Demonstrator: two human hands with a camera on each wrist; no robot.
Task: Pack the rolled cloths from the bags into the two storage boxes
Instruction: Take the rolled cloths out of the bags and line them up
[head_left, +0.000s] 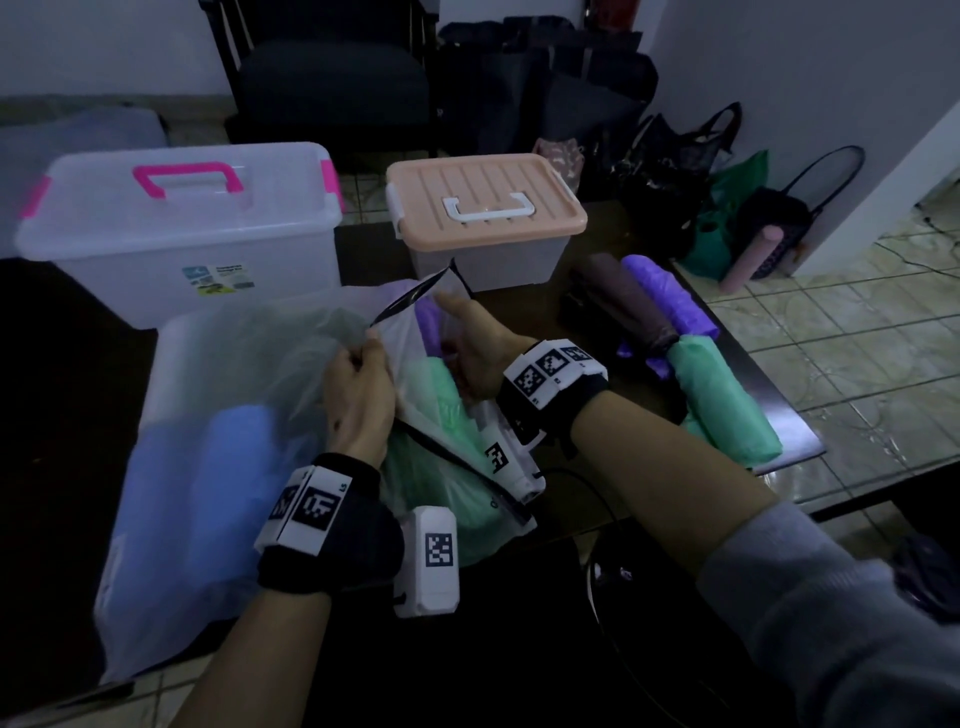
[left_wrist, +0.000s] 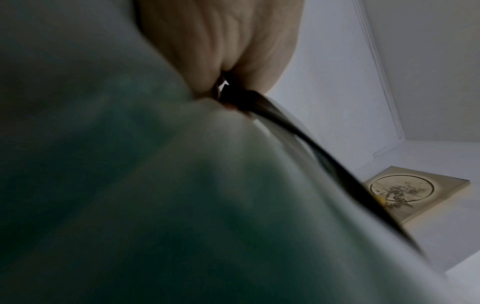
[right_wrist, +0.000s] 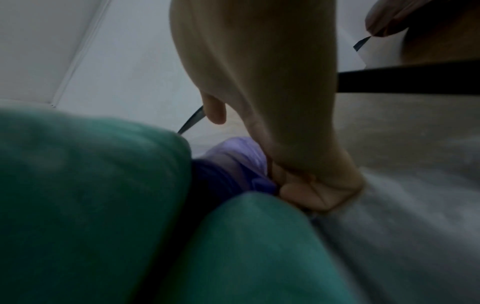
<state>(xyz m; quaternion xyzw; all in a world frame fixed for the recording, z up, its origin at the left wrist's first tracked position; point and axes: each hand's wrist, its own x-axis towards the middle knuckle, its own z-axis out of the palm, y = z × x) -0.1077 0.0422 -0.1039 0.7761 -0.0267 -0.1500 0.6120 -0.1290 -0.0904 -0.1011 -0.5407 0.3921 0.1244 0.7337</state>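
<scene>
The left hand pinches the dark-trimmed rim of the bag between curled fingers, a narrow grip that the left wrist view confirms. The right hand has its fingers down inside the bag mouth, curled against a purple roll wedged between two green rolls; whether it has that roll fully in its grip I cannot tell

To do this step well, I judge the left hand should keep the rim pulled up and away so the mouth stays wide, while the right closes round the whole roll, not its outer layer, and lifts it out straight so it does not unwind

A second bag with blue rolls lies just left on the counter. More rolls, purple, brown and green, lie loose to the right. Both boxes, the clear one and the peach-lidded one, stand behind with lids on, so a lid must come off before anything goes in
</scene>
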